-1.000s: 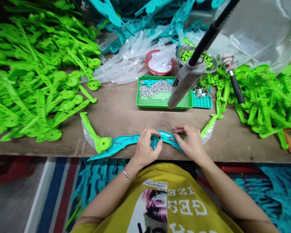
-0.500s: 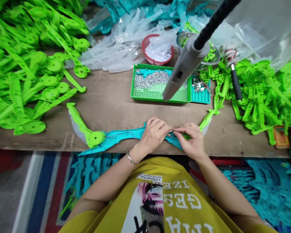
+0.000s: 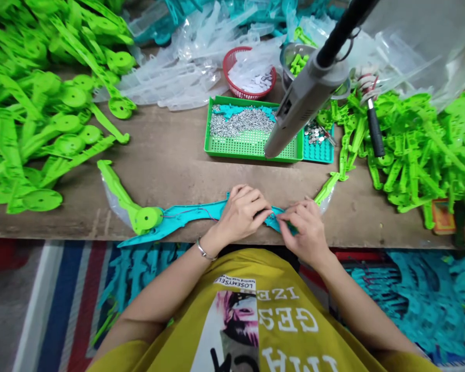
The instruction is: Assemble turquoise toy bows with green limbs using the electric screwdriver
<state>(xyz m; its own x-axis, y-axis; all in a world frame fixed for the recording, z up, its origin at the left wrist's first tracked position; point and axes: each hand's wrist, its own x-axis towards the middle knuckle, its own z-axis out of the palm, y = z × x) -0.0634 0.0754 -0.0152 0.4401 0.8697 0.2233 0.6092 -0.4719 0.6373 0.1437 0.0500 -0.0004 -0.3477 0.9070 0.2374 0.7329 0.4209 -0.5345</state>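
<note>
A long teal plastic toy bow (image 3: 186, 214) with green limbs lies along the near edge of the wooden table (image 3: 170, 165). My left hand (image 3: 242, 212) is curled over its middle, fingers pinched on the teal piece. My right hand (image 3: 306, 227) meets it from the right, fingertips pinched on a small part at the same spot. A thin wire runs along the teal piece toward a green disc (image 3: 147, 218) at its left joint.
A grey electric screwdriver (image 3: 298, 108) hangs over a green tray (image 3: 232, 147) of small screws. A red basket (image 3: 248, 77), clear plastic pieces, and heaps of green parts (image 3: 42, 103) flank the table. Teal parts lie on the floor.
Both hands have drawn together over the bow's middle, fingertips now touching. The wire loop seen above the bow a second ago is out of sight. The view has shifted slightly.
</note>
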